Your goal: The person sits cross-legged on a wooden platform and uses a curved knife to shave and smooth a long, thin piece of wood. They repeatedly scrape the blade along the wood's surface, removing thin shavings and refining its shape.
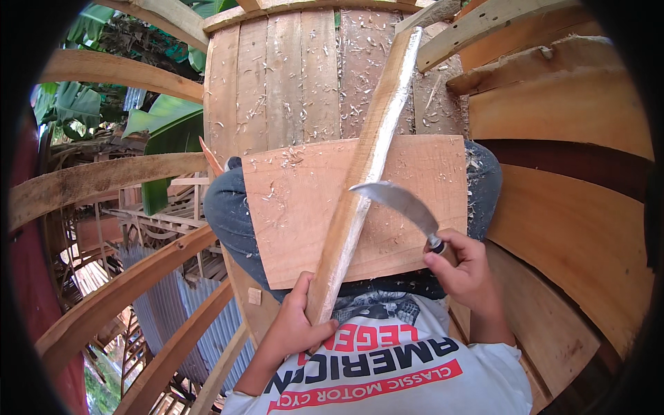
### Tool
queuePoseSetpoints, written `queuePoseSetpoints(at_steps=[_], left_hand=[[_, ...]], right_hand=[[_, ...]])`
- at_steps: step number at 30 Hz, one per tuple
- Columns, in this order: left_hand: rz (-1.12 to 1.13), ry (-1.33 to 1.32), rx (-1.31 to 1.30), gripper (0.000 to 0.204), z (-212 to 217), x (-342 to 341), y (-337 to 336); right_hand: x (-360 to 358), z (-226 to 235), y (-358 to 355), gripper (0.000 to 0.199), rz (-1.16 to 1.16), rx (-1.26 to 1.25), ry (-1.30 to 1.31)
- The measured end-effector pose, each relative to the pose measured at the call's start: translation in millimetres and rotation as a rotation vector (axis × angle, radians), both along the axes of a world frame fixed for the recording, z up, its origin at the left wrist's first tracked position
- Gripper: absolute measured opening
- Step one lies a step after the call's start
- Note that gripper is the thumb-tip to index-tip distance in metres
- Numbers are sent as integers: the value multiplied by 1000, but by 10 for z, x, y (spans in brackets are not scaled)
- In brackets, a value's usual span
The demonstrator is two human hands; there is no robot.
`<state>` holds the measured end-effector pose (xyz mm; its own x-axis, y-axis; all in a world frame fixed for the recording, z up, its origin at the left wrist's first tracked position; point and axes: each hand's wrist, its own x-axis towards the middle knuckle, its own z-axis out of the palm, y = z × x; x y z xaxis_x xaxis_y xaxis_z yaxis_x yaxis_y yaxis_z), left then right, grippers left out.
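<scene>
A long wooden bar (pixel 366 159) slants from near my body up to the far right, with a pale, bright face along its right side. My left hand (pixel 303 325) is closed around its near end. In my right hand (pixel 463 270) is a curved knife (pixel 401 205), gripped by its dark handle with a metal collar. The blade's tip lies over the bar's middle; whether it touches the wood I cannot tell. Under the bar, a flat plywood board (pixel 290 214) rests across my legs, with wood shavings scattered on it.
Plank flooring (pixel 283 83) covered in shavings stretches ahead. Wooden rails (pixel 124 270) run along the left, with corrugated metal sheets (pixel 173 311) and banana leaves (pixel 166 124) beyond. Plywood panels (pixel 574 228) wall the right side. A small wood block (pixel 254 296) lies left of my legs.
</scene>
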<state>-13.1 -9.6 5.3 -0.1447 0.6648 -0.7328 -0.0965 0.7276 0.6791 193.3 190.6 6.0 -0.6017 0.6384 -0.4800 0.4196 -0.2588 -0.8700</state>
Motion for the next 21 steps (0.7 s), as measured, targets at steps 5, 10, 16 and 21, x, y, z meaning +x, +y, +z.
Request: queuePoseSetpoints(at_steps=[5,10,16,21], left_hand=[[6,52,-68,64,73,34,80],[67,26,-44,65,-6,50,-24],[25,-12,-13,63,-10,22,34],[22,19,24,62,26,9,88]], right_hand=[[-104,-91,99,25,37,-151,-57],[-128,-125,-32,26,250,-53,62],[-118,-120,-18,28,363,-31,76],[-172,-165,60,26,54,30,-42]])
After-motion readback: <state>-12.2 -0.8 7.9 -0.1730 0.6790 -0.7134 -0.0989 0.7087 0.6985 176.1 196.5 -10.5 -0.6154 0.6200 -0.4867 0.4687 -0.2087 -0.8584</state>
